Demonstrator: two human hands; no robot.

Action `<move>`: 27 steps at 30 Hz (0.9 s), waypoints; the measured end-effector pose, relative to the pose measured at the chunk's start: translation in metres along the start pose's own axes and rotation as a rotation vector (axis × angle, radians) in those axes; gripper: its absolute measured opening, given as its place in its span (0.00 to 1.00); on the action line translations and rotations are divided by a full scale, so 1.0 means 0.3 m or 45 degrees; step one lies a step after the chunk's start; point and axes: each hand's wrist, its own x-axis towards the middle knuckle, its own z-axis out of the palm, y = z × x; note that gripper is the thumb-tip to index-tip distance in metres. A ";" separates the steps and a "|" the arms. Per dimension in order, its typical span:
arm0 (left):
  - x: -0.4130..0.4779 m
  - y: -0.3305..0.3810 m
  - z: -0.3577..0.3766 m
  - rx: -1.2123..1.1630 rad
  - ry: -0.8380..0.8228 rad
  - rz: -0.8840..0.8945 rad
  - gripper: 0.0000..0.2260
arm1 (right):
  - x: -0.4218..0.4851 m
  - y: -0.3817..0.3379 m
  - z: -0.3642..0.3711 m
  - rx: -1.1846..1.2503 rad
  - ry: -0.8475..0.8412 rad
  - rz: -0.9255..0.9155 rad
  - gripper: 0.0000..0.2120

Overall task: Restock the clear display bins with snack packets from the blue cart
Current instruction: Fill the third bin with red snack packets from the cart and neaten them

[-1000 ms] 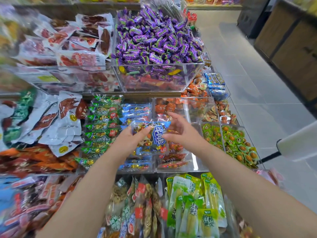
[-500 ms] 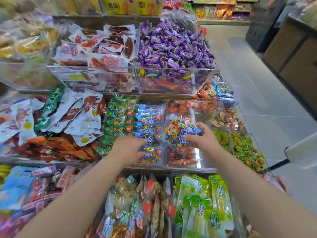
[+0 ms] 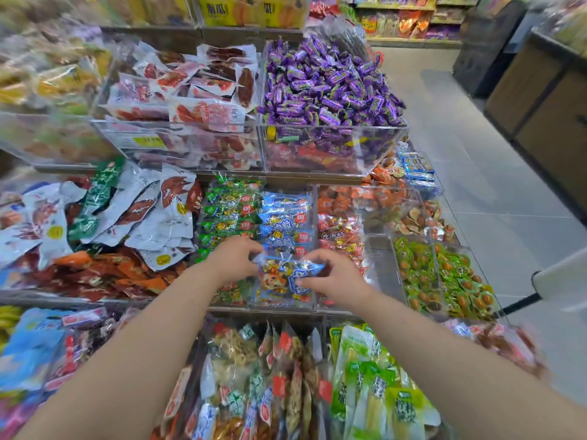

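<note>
1. We hold one blue snack packet, printed with a cartoon figure and white characters, between both hands. It sits just above the near end of a clear display bin on the stand's middle tier.
2. Our left hand meets the packet's upper left corner, its fingers curled onto the wrapper in a pinch.
3. Our right hand takes the packet's right end, fingers bent over the top edge and thumb underneath, so it is pinched there as well.
4. Behind the held packet, a row of matching blue packets runs towards the bin's far end.
5. A row of green packets lies just to the left of that row, and red packets fill the next bin to the right.
6. Green-wrapped snacks fill the bins near the tier's right edge.
7. White pouches with dark red pictures are heaped at the tier's left side.
8. On the upper tier, purple candies are piled high in a large clear bin, beside white-and-red meat packets.
9. On the lowest tier, nearest us, green pickle pouches stand upright.
10. Grey floor tiles lie to the right of the stand.
</note>
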 end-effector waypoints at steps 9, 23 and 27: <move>-0.001 -0.038 -0.015 -0.218 -0.015 0.068 0.04 | 0.012 0.030 0.034 -0.026 0.007 -0.003 0.19; -0.001 -0.024 -0.025 -0.365 -0.030 -0.017 0.05 | 0.085 -0.085 -0.009 -0.819 -0.350 -0.207 0.18; 0.000 -0.019 -0.029 -0.335 -0.042 -0.005 0.05 | 0.115 -0.107 0.082 -1.236 -0.534 -0.332 0.23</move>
